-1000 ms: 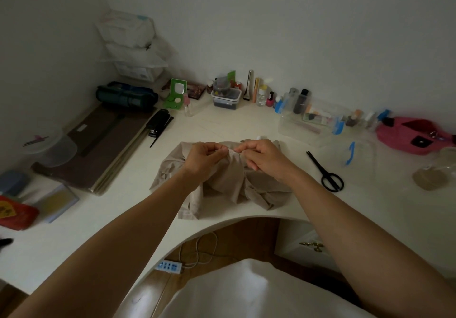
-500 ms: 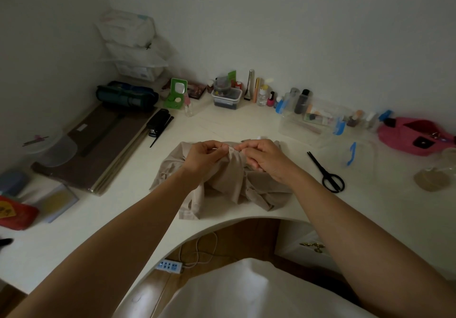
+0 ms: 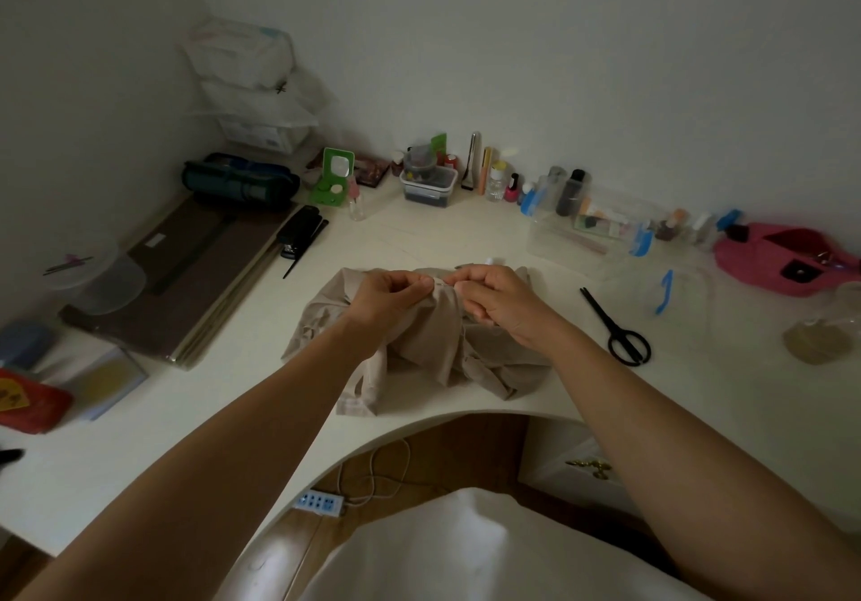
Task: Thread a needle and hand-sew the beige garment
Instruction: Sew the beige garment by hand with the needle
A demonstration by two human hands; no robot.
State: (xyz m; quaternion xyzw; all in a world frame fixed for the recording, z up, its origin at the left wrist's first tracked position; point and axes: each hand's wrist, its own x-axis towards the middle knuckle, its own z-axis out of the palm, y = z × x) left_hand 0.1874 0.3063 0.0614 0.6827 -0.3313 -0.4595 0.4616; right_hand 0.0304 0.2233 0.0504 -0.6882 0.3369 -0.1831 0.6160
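A beige garment (image 3: pixel 419 358) was seen crumpled on a white curved desk (image 3: pixel 466 237), close to the desk's cut-out front edge; its upper middle part was lifted into a small raised fold; that fold was pinched from the left by the thumb and forefinger of the left hand (image 3: pixel 386 295), whose other fingers were curled; it was pinched from the right by the fingertips of the right hand (image 3: pixel 494 302), also curled tight; the two hands were nearly touching across the fold, and the rest of the cloth was spread below and beside them, partly hidden under both wrists; whether a needle was held in the right fingers could not be told, being too small to make out. Black scissors (image 3: pixel 615 325) were laid to the right of the garment, apart from it, handles toward the viewer; behind them a clear plastic box (image 3: pixel 587 237) was placed, and further right a pink pouch (image 3: pixel 782 260); a row of small bottles (image 3: pixel 512 185) was lined along the back wall; to the left a black stapler (image 3: pixel 300 232) and a green mirror stand (image 3: pixel 335 176) were seen; on the floor beneath the desk a white power strip (image 3: pixel 319 502) was lying.
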